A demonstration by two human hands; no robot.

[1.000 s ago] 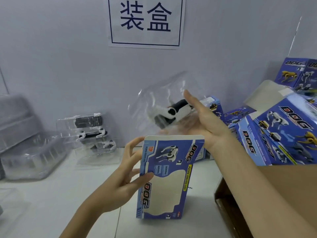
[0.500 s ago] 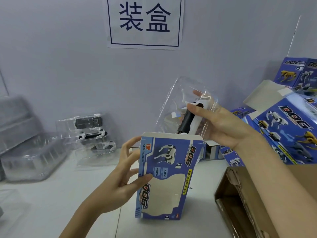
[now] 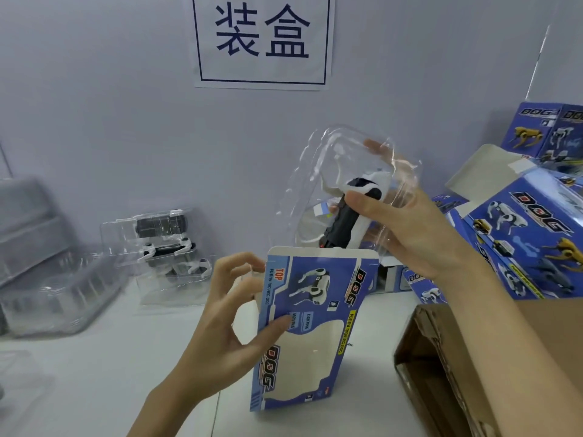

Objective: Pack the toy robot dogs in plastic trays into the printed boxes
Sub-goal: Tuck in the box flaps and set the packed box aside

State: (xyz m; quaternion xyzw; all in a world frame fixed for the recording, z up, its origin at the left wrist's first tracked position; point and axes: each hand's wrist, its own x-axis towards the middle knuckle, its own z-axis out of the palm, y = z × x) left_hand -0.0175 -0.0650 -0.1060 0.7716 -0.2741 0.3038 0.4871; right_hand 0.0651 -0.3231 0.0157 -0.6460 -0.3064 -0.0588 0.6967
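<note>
— Hands first: what does each one hold?

— Left hand [image 3: 220,323] pinches one upright printed box [image 3: 310,329] by its left edge, thumb on the blue front, fingers curled behind the open top. Right hand [image 3: 407,228] grips one clear plastic tray [image 3: 340,171], thumb pressed on the front, fingertips showing through the plastic at the top.

— And the toy?

— One black-and-white robot dog [image 3: 350,222] sits inside that tray, standing on end. The tray's lower end is at the box's open mouth, just behind the raised top flap; most of it is above the box.

— How many more wait?

— Three trayed dogs [image 3: 164,244] are stacked against the wall at the left of the tabletop [image 3: 94,357]. Beside them lies a pile of empty clear trays [image 3: 47,291]; their number I cannot tell.

— Boxes?

— A heap of blue printed boxes [image 3: 530,234] at the right, at least four, overlapping too much for a firm count. One brown carton [image 3: 473,357] stands open at the lower right. One paper sign [image 3: 262,39] hangs on the wall.
</note>
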